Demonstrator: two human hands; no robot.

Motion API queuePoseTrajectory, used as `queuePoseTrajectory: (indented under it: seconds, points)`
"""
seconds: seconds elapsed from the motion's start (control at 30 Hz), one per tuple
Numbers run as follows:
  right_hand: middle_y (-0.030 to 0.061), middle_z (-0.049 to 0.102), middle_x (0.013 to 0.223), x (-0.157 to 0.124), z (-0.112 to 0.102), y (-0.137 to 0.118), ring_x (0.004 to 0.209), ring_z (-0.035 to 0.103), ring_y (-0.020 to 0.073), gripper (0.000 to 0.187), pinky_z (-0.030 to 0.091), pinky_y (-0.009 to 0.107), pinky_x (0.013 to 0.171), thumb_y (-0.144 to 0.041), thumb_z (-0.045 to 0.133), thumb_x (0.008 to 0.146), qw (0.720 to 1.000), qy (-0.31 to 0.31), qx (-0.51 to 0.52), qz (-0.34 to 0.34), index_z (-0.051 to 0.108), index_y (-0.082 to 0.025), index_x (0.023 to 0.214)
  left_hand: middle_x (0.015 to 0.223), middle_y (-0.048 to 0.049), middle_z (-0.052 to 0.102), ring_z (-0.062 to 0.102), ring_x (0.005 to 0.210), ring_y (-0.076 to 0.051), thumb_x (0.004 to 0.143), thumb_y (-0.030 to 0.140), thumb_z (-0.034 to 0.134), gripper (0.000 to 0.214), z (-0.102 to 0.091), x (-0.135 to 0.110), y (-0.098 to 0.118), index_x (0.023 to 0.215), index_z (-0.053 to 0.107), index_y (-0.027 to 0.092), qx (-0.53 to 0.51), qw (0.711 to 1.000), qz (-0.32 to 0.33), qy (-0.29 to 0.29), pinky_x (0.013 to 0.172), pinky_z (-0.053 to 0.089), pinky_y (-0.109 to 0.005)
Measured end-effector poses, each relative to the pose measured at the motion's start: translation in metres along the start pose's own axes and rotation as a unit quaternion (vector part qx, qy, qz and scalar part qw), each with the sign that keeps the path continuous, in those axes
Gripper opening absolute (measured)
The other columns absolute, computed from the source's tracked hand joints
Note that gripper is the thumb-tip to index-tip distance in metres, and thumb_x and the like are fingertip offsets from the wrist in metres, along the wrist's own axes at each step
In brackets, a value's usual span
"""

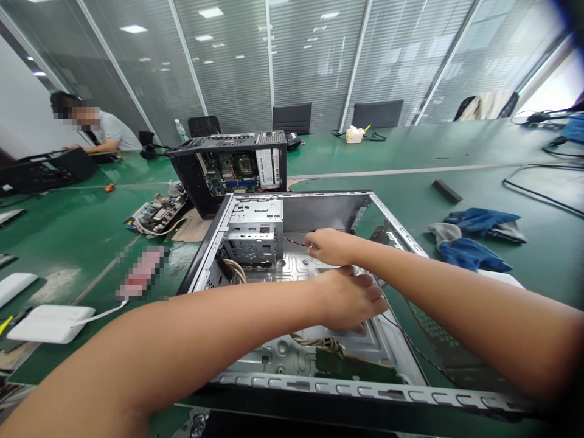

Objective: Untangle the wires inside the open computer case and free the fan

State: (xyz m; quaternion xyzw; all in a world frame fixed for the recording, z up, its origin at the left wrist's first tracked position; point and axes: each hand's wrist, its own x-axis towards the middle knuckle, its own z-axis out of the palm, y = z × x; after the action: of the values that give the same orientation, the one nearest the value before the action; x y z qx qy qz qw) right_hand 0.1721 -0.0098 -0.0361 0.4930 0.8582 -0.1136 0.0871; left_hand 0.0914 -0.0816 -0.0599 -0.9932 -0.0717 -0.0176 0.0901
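An open computer case [395, 228] lies on its side before me, its bare metal floor showing. Inside it, the fingers of my right hand [333, 246] pinch a thin red-and-black cable [294, 241] beside the silver drive cage [255, 234]. Closer to me, my left hand [351, 298] is curled over the case floor, its fingertips mostly hidden. The thin twisted cable emerges by its fingers and runs out over the right edge of the case. Bundled pale wires [314, 342] lie low in the case, near a green board [351, 365].
Behind stands another open computer tower [228, 167], with a loose circuit board [159, 213] to its left. Blue gloves [479, 240] and a dark bar [447, 191] lie rightward. A white power bank [50, 322] with a cable sits left. A person [112, 131] sits far left.
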Motion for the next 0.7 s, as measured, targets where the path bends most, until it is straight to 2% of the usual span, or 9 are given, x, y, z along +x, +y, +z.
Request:
queuePoseTrajectory:
  seconds: [0.03,0.1,0.17,0.3,0.43,0.53,0.63,0.7]
  points:
    - [0.0122,0.066,0.115,0.0000,0.0009,0.0002,0.104,0.061,0.0254,0.033,0.043,0.030,0.078,-0.035,0.049,0.089,1.000,-0.001,0.002,-0.001,0.061,-0.018,0.114,0.102,-0.0132,0.065,0.057,0.100,-0.029,0.083,0.036,0.061,0.033,-0.0012,0.0023,0.0002,0.106,0.061,0.012,0.006,1.000,0.001,0.005,0.077,0.044,-0.043]
    - [0.0127,0.065,0.117,0.0003,0.0021,0.0008,0.104,0.061,0.0260,0.034,0.044,0.030,0.078,-0.036,0.051,0.087,1.000,0.001,0.005,-0.004,0.061,-0.018,0.114,0.097,-0.0117,0.066,0.058,0.097,-0.027,0.089,0.021,0.050,0.019,-0.0024,0.0055,-0.0005,0.098,0.064,0.013,0.032,0.999,0.003,0.019,0.079,0.043,-0.043]
    - [0.0125,0.066,0.115,0.0010,0.0024,0.0012,0.103,0.061,0.0263,0.034,0.044,0.031,0.078,-0.037,0.052,0.086,1.000,0.010,0.008,-0.005,0.061,-0.018,0.113,0.097,-0.0115,0.067,0.060,0.095,-0.026,0.089,0.011,0.043,0.023,-0.0031,0.0064,-0.0016,0.094,0.065,0.014,0.049,0.998,0.001,0.034,0.080,0.043,-0.042]
    - [0.0097,0.069,0.108,0.0035,0.0013,0.0017,0.098,0.063,0.0237,0.029,0.044,0.030,0.076,-0.036,0.050,0.087,0.999,0.035,0.018,-0.006,0.063,-0.019,0.107,0.098,-0.0144,0.067,0.060,0.093,-0.028,0.087,0.012,0.048,0.023,-0.0057,0.0031,0.0000,0.100,0.066,0.015,0.065,0.996,-0.028,0.047,0.075,0.043,-0.043]
    - [0.0094,0.069,0.108,0.0051,0.0004,0.0022,0.097,0.063,0.0230,0.029,0.044,0.029,0.077,-0.037,0.051,0.087,0.999,0.039,0.024,0.002,0.063,-0.019,0.105,0.105,-0.0181,0.065,0.058,0.096,-0.031,0.085,0.016,0.051,0.021,-0.0083,-0.0007,0.0058,0.086,0.072,0.014,0.091,0.993,-0.066,0.034,0.071,0.042,-0.043]
    - [0.0098,0.069,0.109,0.0050,0.0001,0.0026,0.097,0.063,0.0232,0.029,0.044,0.030,0.077,-0.037,0.051,0.087,0.999,0.037,0.027,0.003,0.064,-0.018,0.106,0.115,-0.0165,0.061,0.054,0.103,-0.031,0.085,0.015,0.052,0.021,-0.0067,-0.0014,0.0067,0.085,0.072,0.015,0.082,0.994,-0.049,0.062,0.075,0.041,-0.042]
    - [0.0095,0.069,0.108,0.0047,-0.0003,0.0030,0.096,0.063,0.0230,0.030,0.044,0.030,0.076,-0.036,0.051,0.087,0.999,0.036,0.038,0.007,0.064,-0.018,0.107,0.108,-0.0152,0.063,0.055,0.102,-0.029,0.086,0.013,0.049,0.021,-0.0035,0.0000,0.0045,0.086,0.070,0.013,0.059,0.994,-0.042,0.076,0.080,0.040,-0.042]
    - [0.0086,0.069,0.109,0.0045,-0.0009,0.0032,0.096,0.063,0.0227,0.030,0.044,0.030,0.076,-0.036,0.051,0.087,0.998,0.032,0.053,0.012,0.064,-0.018,0.107,0.098,-0.0126,0.065,0.058,0.094,-0.027,0.088,0.014,0.046,0.022,-0.0032,0.0013,0.0031,0.092,0.067,0.015,0.035,0.997,-0.050,0.053,0.076,0.042,-0.041]
